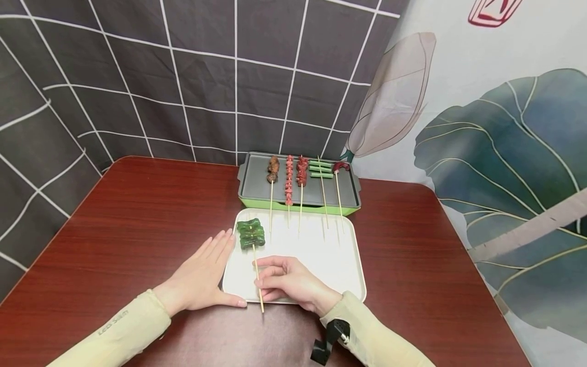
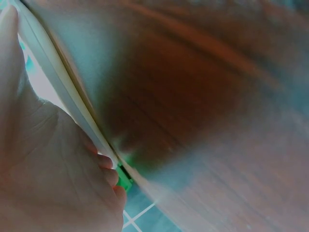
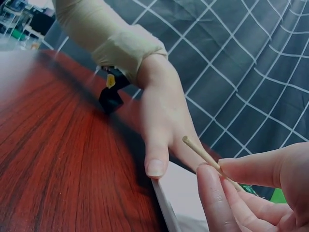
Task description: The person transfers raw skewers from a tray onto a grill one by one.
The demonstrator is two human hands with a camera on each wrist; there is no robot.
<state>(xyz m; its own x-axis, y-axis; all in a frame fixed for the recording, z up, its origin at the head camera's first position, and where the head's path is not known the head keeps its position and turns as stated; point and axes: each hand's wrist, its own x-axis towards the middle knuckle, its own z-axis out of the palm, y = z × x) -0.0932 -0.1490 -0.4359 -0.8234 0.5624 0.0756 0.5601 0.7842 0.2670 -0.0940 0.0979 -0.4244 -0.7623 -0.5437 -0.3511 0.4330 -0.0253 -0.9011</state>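
Your head view looks forward and down over the dark red wooden bench, taking in the whole pale rectangular tray. Your left wrist view sits very close against that tray's rim, blurred. Your right wrist view looks low across the bench, sharing the left hand and tray corner.

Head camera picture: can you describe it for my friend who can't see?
A right hand pinches a green-vegetable skewer lying on a white tray; the left hand rests flat beside it. Behind, five skewers lie on a green grill pan.
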